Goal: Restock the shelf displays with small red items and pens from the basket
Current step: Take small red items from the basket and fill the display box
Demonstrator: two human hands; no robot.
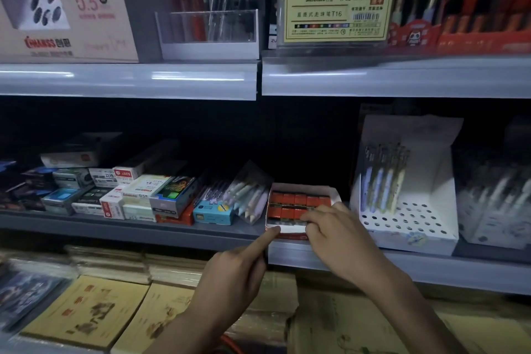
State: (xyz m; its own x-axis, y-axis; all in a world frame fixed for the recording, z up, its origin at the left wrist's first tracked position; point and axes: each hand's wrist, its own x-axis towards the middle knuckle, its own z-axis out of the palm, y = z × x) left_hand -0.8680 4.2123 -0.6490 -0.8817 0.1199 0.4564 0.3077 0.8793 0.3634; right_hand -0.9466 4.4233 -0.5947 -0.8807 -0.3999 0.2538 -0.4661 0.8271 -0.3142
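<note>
At ten o'clock in the view, on the upper shelf [129,80], stands a pink pen box [94,23] with round holes in its top, and just to its right a clear holder [207,31] with red and black pens. Below, at eight o'clock, the middle shelf [115,231] carries a crowd of small boxes [120,195] stacked against each other, and beside them leans a pack of pastel pens [247,198]. At seven o'clock, under that shelf, lie yellow notebooks [86,307]. The left hand [232,273] comes up from six o'clock with its index finger [273,232] straight and touching the front left corner of the white tray [290,228]; its other fingers are folded and hold nothing. The tray sits at the shelf edge just below centre, at five o'clock, filled with rows of small red items [296,200]. The right hand [336,233] lies over the tray's front right corner with bent fingers resting on the front row; whether they pinch an item cannot be told. The two hands are apart, one at each front corner. At one o'clock hangs a yellow label [337,14]. At four o'clock, just beside the tray, stands a white pen stand [408,227] with a few pens [385,178] upright in its back left holes.
</note>
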